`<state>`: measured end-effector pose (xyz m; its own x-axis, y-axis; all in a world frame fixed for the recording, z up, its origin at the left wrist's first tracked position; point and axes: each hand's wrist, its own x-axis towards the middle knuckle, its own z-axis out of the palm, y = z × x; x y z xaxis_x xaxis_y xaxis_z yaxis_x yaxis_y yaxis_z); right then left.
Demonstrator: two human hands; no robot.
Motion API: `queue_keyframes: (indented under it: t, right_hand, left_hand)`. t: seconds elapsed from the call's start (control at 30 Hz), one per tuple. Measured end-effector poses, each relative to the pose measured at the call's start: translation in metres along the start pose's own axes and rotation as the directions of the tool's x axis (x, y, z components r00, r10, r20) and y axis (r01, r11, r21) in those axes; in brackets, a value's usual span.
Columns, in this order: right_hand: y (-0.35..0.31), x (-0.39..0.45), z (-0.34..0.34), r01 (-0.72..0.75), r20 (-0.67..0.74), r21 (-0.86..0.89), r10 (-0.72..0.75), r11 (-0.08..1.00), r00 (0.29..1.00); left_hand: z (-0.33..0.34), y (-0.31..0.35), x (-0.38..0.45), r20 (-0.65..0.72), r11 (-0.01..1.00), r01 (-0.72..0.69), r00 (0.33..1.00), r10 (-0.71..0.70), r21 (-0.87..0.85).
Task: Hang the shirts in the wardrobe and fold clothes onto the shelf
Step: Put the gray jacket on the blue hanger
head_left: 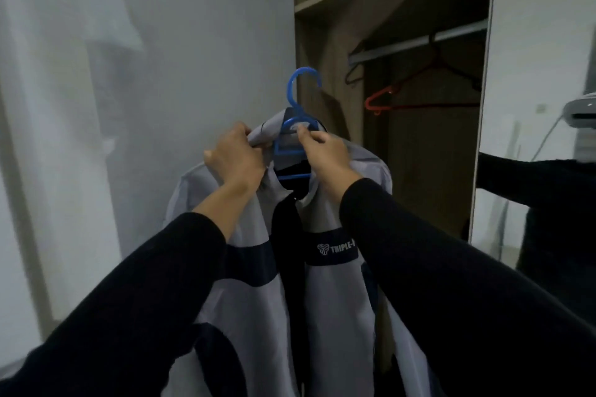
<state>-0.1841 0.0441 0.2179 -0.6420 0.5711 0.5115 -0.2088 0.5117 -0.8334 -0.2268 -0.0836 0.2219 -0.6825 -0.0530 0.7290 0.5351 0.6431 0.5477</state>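
Both hands' fingers [304, 135] pinch shirt [335, 300]; blue hanger [298, 121] inside.

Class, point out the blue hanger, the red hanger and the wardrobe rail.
blue hanger [301, 80], head view, on its hook.
red hanger [377, 100], head view, on its left end.
wardrobe rail [419, 42], head view, on its middle stretch.

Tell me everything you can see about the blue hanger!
The blue plastic hanger has a round open hook on top, a smaller loop under it and straight bars below. It stands upright inside the collar of the grey and navy jacket, which drapes over it. The right hand pinches its neck; the left hand grips the collar beside it. It is not on the wardrobe rail.
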Motion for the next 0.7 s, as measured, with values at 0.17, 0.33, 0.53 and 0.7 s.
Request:
queue_keyframes:
  t: [0.17,0.33,0.53,0.7]
  right_hand:
    - [-0.002,0.054,0.018,-0.125,-0.153,0.226,0.162,0.966,0.975]
    - [0.007,0.096,0.034,-0.158,-0.283,0.296,0.244,0.942,0.928]
    - [0.023,0.129,0.045,-0.086,-0.377,0.307,0.204,0.948,0.903]
    - [0.028,0.152,0.042,-0.048,-0.326,0.128,0.088,0.991,0.941]
  left_hand:
    - [0.045,-0.001,0.041,-0.01,0.984,-0.174,0.985,0.174,0.023]
    - [0.076,-0.01,0.075,0.085,0.888,-0.46,0.885,0.458,0.004]
    - [0.103,-0.022,0.113,0.332,0.849,-0.529,0.802,0.496,0.008]
    - [0.119,-0.013,0.126,0.254,0.912,-0.411,0.883,0.395,0.007]
